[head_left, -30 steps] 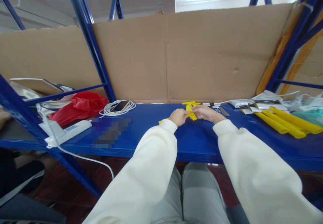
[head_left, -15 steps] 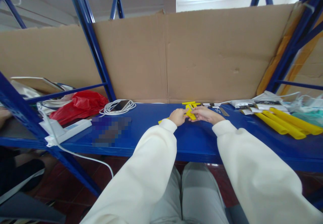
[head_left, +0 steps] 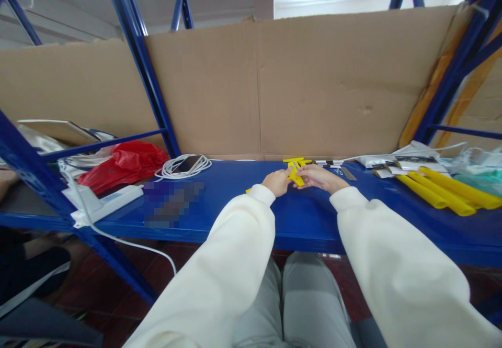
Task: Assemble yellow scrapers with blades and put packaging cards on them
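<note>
On the blue shelf (head_left: pixel 235 222), from left: note red bag (head_left: pixel 125 165) beside white power strip (head_left: pixel 120 200), then coiled white cable (head_left: pixel 168 169) against phone (head_left: pixel 187 164). At centre, find yellow piece (head_left: pixel 297 174) between both hands, grasped by closed fingers of left hand (head_left: pixel 276 181) and pinched by fingertips of right hand (head_left: pixel 321 177). Rate slip as possible from shallow pinch or uneven pull; rate scatter of small parts (head_left: pixel 338 171) near flat strip (head_left: pixel 348 174) as possible from right-hand knock. Farther right, record yellow tubes (head_left: pixel 443 193).

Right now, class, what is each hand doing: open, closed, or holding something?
Left hand: closed on the yellow piece.
Right hand: fingers closed on the same yellow piece.
</note>
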A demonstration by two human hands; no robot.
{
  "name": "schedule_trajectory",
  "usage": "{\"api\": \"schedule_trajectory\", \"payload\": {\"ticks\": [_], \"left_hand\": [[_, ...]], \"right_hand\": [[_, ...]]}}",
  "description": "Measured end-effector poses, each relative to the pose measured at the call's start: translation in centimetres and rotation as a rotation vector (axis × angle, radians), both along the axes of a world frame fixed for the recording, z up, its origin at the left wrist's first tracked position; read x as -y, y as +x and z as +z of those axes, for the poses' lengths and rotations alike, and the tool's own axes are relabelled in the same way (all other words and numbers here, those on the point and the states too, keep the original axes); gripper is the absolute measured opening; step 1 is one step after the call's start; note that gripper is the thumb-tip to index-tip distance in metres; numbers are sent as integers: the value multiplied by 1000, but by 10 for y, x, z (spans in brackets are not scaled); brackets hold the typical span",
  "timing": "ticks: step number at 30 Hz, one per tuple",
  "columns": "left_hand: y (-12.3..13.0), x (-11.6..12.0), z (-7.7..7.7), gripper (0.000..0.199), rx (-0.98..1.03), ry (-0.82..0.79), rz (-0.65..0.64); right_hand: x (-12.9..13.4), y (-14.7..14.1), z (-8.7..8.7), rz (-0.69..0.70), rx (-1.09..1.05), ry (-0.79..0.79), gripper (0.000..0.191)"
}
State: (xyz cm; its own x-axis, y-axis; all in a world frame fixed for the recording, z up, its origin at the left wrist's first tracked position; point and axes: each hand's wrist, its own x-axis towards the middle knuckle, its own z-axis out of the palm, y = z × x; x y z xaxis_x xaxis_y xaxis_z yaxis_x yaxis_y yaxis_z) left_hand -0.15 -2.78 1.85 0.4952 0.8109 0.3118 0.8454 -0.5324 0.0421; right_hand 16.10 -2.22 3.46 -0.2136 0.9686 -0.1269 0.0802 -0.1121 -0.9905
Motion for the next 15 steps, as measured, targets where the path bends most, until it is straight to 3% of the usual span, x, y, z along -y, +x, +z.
{"api": "schedule_trajectory", "payload": {"ticks": [15], "left_hand": [[5, 6, 6, 57, 76, 114, -4]], "right_hand": [[1, 3, 8, -18, -169, 141, 9]]}}
